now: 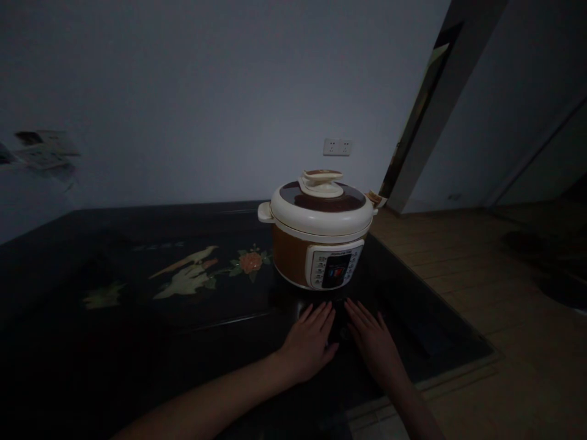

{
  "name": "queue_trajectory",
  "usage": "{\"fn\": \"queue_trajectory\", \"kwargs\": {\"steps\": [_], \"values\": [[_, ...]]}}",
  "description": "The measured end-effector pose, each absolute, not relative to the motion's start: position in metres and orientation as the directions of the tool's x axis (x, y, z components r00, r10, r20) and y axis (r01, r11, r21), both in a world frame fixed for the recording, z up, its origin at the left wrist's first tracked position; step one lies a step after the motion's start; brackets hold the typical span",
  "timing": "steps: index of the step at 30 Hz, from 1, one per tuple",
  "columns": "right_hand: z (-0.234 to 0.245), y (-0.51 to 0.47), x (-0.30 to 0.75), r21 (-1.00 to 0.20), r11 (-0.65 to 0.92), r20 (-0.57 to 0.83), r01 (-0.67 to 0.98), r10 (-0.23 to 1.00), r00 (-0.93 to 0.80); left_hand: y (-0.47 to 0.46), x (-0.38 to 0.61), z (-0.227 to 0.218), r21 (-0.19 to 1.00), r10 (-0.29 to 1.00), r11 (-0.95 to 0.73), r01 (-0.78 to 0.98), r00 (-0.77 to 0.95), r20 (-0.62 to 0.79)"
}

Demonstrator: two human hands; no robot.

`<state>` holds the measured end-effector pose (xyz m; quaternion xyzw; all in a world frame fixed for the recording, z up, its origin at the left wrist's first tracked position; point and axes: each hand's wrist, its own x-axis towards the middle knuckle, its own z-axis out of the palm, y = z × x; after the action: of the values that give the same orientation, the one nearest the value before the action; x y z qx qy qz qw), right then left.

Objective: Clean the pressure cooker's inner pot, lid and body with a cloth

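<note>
A brown and cream electric pressure cooker (321, 229) stands on a dark glossy table (137, 318), lid on, its control panel (334, 269) facing me. My left hand (309, 342) lies flat on the tabletop just in front of the cooker, fingers stretched out. Beside it, my right hand (371, 339) also rests flat with fingers extended. Neither hand holds anything and neither touches the cooker. The room is dim.
The tabletop carries an inlaid flower and bird pattern (202, 275) to the left of the cooker. A wall socket (337, 146) sits on the wall behind. Wooden floor (481, 269) lies to the right past the table edge, with a door frame (426, 110) beyond.
</note>
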<state>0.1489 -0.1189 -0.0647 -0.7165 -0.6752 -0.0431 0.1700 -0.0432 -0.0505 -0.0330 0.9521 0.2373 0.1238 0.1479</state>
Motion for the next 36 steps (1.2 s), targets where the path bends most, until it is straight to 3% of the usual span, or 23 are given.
{"fn": "queue_trajectory", "kwargs": {"steps": [7, 11, 16, 23, 29, 33, 36], "values": [[-0.070, -0.117, 0.161, -0.182, -0.005, 0.273, 0.983, 0.960, 0.055, -0.051, -0.045, -0.028, 0.400, 0.496, -0.822, 0.406, 0.855, 0.153], [-0.068, -0.119, 0.167, -0.207, 0.019, 0.274, 0.978, 0.961, 0.039, -0.046, -0.066, -0.011, 0.468, 0.496, -0.810, 0.353, 0.838, 0.226], [-0.057, -0.120, 0.151, -0.189, 0.040, 0.362, 0.981, 0.932, 0.032, -0.024, -0.113, 0.004, 0.664, 0.643, -0.674, 0.325, 0.700, 0.310], [-0.055, -0.115, 0.115, -0.091, 0.036, 0.297, 0.995, 0.955, -0.007, 0.002, -0.175, -0.018, 0.821, 0.834, -0.463, 0.335, 0.479, 0.274], [-0.067, -0.122, 0.127, -0.070, 0.043, 0.320, 0.997, 0.947, -0.018, 0.003, -0.191, -0.026, 0.912, 0.900, -0.335, 0.236, 0.365, 0.237], [-0.060, -0.122, 0.128, -0.120, 0.076, 0.380, 0.990, 0.925, -0.025, 0.006, -0.192, -0.025, 0.939, 0.909, -0.301, 0.168, 0.349, 0.229], [-0.031, -0.115, 0.101, -0.243, 0.173, 0.485, 0.954, 0.874, -0.034, 0.004, -0.192, -0.024, 0.949, 0.910, -0.283, 0.137, 0.352, 0.220]]}}
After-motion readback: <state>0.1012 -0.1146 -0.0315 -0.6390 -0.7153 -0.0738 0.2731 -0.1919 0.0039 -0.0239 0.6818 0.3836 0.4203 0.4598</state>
